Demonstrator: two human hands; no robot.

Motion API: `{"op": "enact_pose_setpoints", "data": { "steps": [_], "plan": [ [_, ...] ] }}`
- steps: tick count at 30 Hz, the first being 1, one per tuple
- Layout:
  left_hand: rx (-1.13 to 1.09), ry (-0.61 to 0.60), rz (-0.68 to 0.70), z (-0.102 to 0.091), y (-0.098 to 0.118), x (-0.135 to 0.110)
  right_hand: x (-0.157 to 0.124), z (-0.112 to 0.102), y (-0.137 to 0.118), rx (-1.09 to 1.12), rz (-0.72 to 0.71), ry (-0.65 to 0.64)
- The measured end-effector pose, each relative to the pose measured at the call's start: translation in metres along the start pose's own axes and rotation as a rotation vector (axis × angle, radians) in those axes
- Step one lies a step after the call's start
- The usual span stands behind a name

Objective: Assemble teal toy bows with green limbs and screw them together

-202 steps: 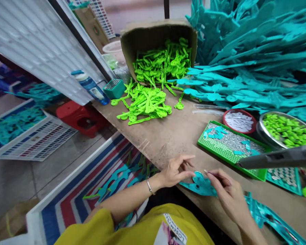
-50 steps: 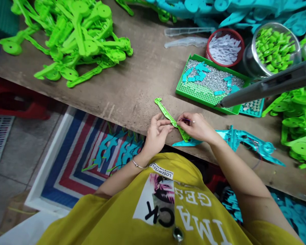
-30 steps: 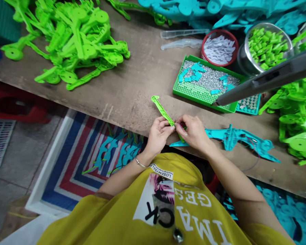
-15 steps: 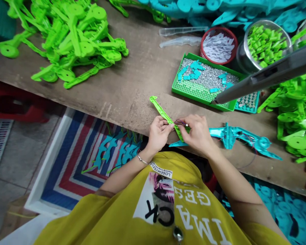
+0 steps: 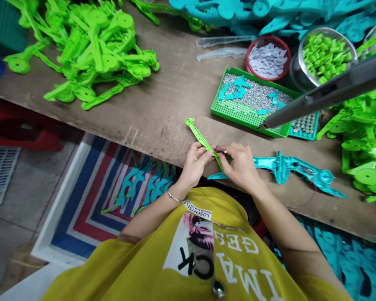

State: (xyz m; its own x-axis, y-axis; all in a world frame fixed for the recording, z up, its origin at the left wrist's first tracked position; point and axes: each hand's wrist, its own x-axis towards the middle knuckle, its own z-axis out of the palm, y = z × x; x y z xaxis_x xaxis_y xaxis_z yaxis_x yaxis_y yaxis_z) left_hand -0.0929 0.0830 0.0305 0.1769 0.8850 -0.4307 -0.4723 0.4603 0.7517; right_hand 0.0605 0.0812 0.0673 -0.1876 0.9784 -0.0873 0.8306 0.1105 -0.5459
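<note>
A long, narrow green plastic part (image 5: pixel 198 134) slants between my two hands over the table's near edge. My left hand (image 5: pixel 194 164) is closed on its middle, thumb and fingers pinching it. Closed around its lower end is my right hand (image 5: pixel 240 164), partly hiding it. Thin dark wires (image 5: pixel 219 149) with a small pale tip stick out by the right fingertips; whether the fingers pinch them too I cannot make out. Beside and partly behind my right hand lies a blue bow-shaped plastic part (image 5: pixel 296 164) with a thin wire on it.
A grey screwdriver-like tool (image 5: pixel 319 94) hangs over a green tray (image 5: pixel 249 123) of screws and blue pieces. Behind stand a red basket (image 5: pixel 248 62) of white pieces and a metal bowl (image 5: pixel 297 69) of green pieces. Green parts (image 5: pixel 97 54) are heaped left, a striped-lined box (image 5: pixel 78 209) below.
My right hand has shifted slightly left, and the wires' pale tip has moved left with it, closer to the green part. My left hand keeps its pinch.
</note>
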Motion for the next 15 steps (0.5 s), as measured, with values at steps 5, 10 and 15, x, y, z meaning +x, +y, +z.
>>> {"op": "enact_pose_setpoints", "data": {
  "steps": [5, 10, 15],
  "plan": [
    [0.030, 0.065, 0.019, 0.0035, -0.0051, 0.0041, -0.0008, 0.0025, -0.0012, 0.007, 0.007, 0.016],
    [0.025, 0.108, 0.037, 0.0051, -0.0063, 0.0051, -0.0023, 0.0049, -0.0011, 0.045, 0.008, 0.034],
    [-0.041, 0.026, -0.005, 0.0012, -0.0017, 0.0024, -0.0024, 0.0063, 0.0006, 0.057, 0.006, 0.059]
  ]
}}
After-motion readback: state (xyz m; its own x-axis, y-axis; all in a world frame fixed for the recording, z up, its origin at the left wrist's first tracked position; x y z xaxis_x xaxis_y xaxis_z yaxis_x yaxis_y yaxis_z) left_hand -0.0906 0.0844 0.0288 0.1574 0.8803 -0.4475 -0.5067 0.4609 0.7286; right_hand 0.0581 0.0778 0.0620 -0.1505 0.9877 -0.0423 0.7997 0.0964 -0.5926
